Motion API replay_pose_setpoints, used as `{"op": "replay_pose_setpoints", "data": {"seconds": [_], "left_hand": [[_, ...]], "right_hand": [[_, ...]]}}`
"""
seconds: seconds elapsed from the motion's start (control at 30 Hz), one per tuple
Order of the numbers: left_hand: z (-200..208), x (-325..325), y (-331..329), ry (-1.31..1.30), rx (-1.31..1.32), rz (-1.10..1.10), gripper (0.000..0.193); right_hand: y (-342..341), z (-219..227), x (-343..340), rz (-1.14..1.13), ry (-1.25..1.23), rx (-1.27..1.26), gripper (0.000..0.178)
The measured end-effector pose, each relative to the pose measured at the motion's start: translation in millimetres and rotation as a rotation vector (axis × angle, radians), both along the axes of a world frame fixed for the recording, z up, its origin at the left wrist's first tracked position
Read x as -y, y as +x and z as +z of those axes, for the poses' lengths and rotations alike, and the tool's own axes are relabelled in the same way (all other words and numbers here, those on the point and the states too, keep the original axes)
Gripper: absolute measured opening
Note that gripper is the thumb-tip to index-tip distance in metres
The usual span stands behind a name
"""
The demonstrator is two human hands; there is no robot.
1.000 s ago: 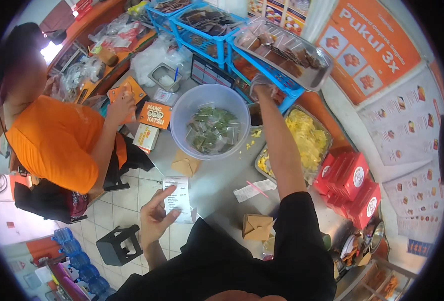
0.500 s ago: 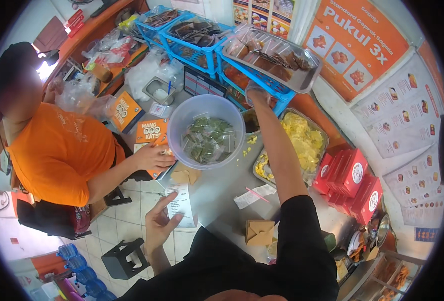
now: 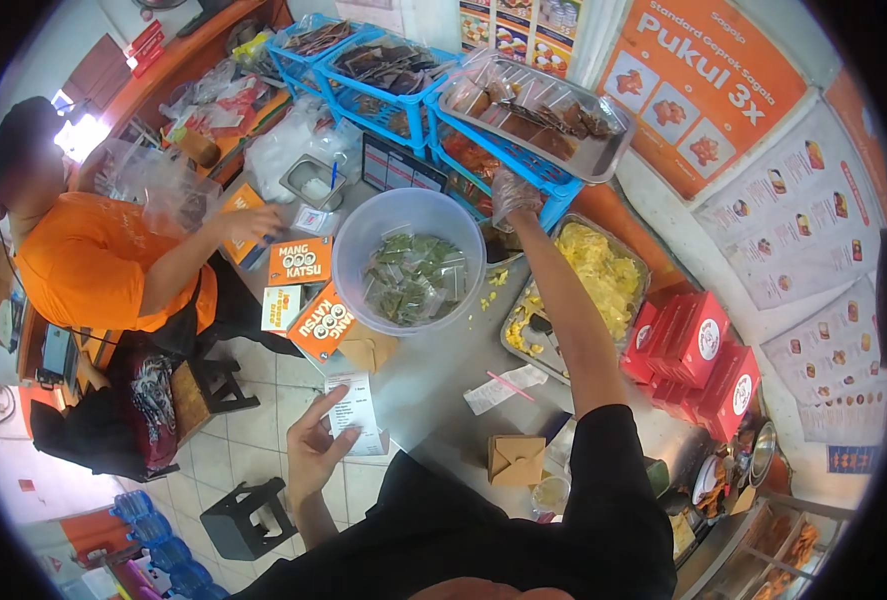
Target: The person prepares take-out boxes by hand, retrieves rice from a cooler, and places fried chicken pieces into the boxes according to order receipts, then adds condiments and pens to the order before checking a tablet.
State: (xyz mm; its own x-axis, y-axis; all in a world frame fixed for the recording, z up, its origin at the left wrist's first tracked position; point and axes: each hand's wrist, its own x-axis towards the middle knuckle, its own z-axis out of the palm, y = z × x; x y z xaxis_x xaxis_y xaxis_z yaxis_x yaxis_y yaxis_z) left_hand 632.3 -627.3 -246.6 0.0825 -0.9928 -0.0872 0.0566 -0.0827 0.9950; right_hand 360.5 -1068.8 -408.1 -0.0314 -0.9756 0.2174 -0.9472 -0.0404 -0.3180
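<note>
While its thumb presses toward its fingers, the left hand (image 3: 315, 440) pinches a printed white slip (image 3: 364, 408) left of centre in the lower half of the frame. The slip's left side lies within the grip, and the rest reaches upward and to the right of the thumb. Right of upper centre, the right hand (image 3: 515, 196), in a clear plastic glove, is at the blue basket (image 3: 560, 193), its arm stretched over the counter (image 3: 418, 385); I cannot tell whether its fingers are spread or closed on anything. Above it, a metal tray (image 3: 603, 160) of brown packets rests on the basket.

Between the 2 hands, near the centre, stands a translucent round tub (image 3: 347, 255) with small clear packets of green leaves (image 3: 413, 280). Just left of it lie 2 orange boxes (image 3: 300, 262). Below and right of the tub, another slip (image 3: 486, 396) lies under a pink stick (image 3: 511, 386), with a brown box (image 3: 516, 460) farther down. Right of centre, yellow food (image 3: 598, 275) fills a shallow pan, near stacked red boxes (image 3: 698, 350). At upper left, a co-worker in an orange shirt (image 3: 103, 260) holds 1 hand (image 3: 250, 228) over another orange box.
</note>
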Motion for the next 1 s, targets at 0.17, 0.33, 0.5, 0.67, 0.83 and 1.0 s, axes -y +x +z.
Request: {"op": "replay_pose_setpoints", "data": {"seconds": [0.17, 0.33, 0.5, 0.67, 0.83, 1.0], "left_hand": [[4.1, 3.1, -5.5, 0.009, -0.011, -0.011, 0.055], [6.2, 5.3, -5.1, 0.006, -0.002, 0.001, 0.055], [-0.5, 20.5, -23.2, 0.03, 0.114, -0.067, 0.057], [-3.4, 36.5, -59.3, -0.128, 0.088, -0.188, 0.057], [-3.6, 53.4, -82.2, -0.128, 0.145, -0.513, 0.054], [12.4, 26.8, -167.2, -0.07, 0.217, -0.784, 0.051]], "right_hand": [[-1.9, -7.6, 3.3, -0.029, -0.039, -0.042, 0.027], [11.7, -0.7, -28.3, 0.217, -0.372, -0.373, 0.029], [-11.5, 54.4, -95.8, 0.277, -0.52, 0.135, 0.015], [-44.1, 155.3, -259.7, 0.028, -0.39, 0.989, 0.02], [-108.7, 124.2, -508.0, -0.352, -0.265, 1.488, 0.024], [-180.8, 151.8, -782.6, -1.316, -0.487, 0.644, 0.028]]}}
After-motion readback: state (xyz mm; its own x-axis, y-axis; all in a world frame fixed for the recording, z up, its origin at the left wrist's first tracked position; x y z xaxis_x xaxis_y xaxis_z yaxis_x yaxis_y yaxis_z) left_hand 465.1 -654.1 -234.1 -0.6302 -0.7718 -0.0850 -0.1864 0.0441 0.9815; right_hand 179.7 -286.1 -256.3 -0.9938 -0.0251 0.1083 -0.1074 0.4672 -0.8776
